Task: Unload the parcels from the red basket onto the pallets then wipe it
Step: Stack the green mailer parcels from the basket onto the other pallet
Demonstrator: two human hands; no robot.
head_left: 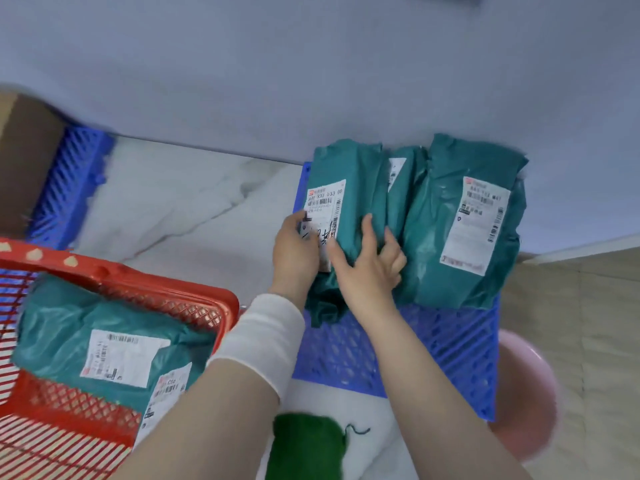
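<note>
A red mesh basket (162,292) sits at the lower left with teal parcels (69,327) still inside, white labels up. On the blue pallet (433,344) at centre right lie three teal parcels side by side. My left hand (294,247) and my right hand (367,268) both grip the leftmost parcel (349,181) at its near end, pressing it against the middle parcel (401,188). The rightmost parcel (464,220) lies flat with its label showing.
A second blue pallet (69,181) at the far left carries a brown cardboard box (24,157). A green cloth (304,445) lies on the marble floor near my arms. A pink basin (526,393) stands right of the pallet. A grey wall runs behind.
</note>
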